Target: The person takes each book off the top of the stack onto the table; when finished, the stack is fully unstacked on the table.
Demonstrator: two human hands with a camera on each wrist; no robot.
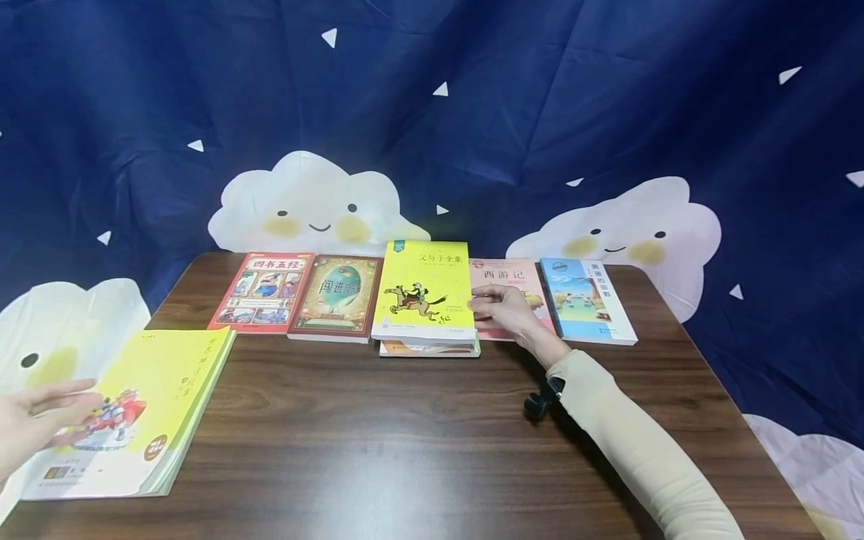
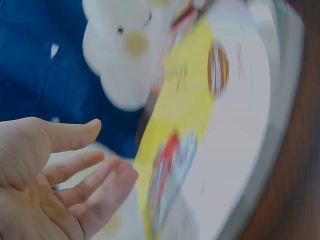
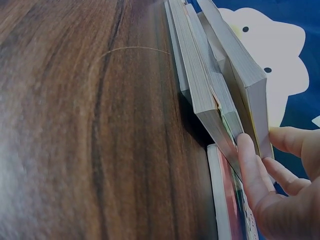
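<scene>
My right hand is at the right edge of a yellow book with a horse-and-riders drawing. In the right wrist view, its fingers pinch the book's edge, which is raised at an angle above another book. One finger touches the lower book's side. My left hand is over a yellow-and-white book at the table's left edge. Its fingers are loosely extended beside the blurred cover in the left wrist view; whether they touch it, I cannot tell.
Along the back of the brown table lie a red book, a brown-framed book, a pink book and a blue-and-white book. Behind them hangs a dark blue curtain with clouds.
</scene>
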